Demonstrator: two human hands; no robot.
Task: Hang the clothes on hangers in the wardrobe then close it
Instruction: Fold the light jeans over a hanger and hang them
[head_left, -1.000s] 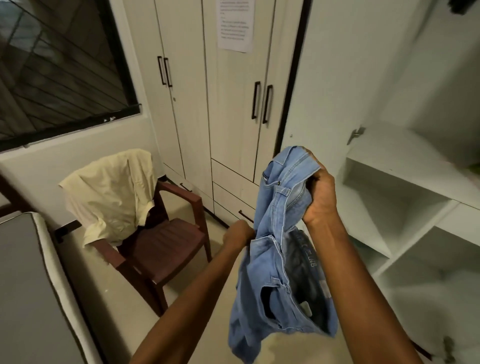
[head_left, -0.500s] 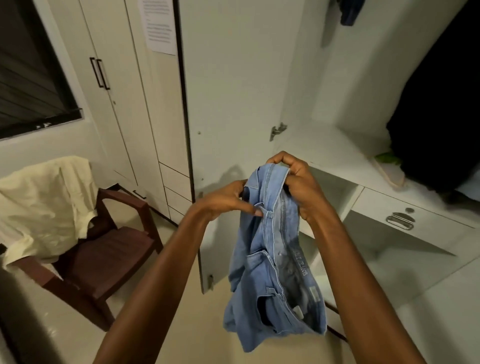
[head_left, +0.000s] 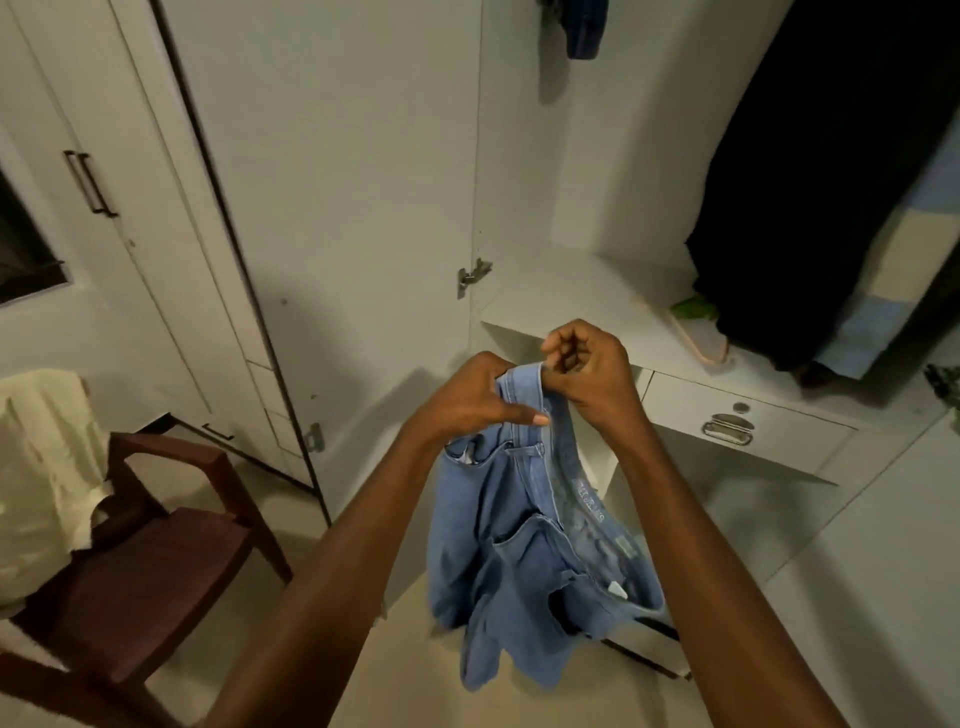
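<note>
I see my left hand and right hand both pinching one pair of light-blue jeans by its waistband, hanging before the open wardrobe shelf; one chair stands left, floor between

Dark garment cut off right.

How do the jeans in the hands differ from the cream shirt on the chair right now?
The blue jeans are denim, held up by the waistband in the left hand and right hand; the cream shirt is pale and no hand touches it. The jeans dangle free in front of the open wardrobe; the shirt lies draped over the chair. Neither is on a hanger.
</note>
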